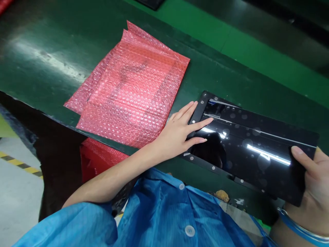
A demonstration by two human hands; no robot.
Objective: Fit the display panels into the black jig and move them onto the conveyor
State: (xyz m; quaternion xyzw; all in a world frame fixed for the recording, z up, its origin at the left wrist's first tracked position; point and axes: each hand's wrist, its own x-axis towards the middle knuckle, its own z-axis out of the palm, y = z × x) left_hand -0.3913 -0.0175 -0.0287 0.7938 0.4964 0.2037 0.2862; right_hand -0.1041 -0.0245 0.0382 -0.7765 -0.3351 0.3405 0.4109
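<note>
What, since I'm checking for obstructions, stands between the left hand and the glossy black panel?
Nothing visible: the left hand touches the glossy black panel with its fingers. Red bubble wrap lies left of the panel, not between them.

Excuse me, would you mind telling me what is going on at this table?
The person's right hand grips one end of a flat, glossy black rectangular panel, while the left hand rests with fingers spread at its other end. To the left of the panel, pieces of translucent red bubble wrap lie overlapping on the dark green table.
</note>
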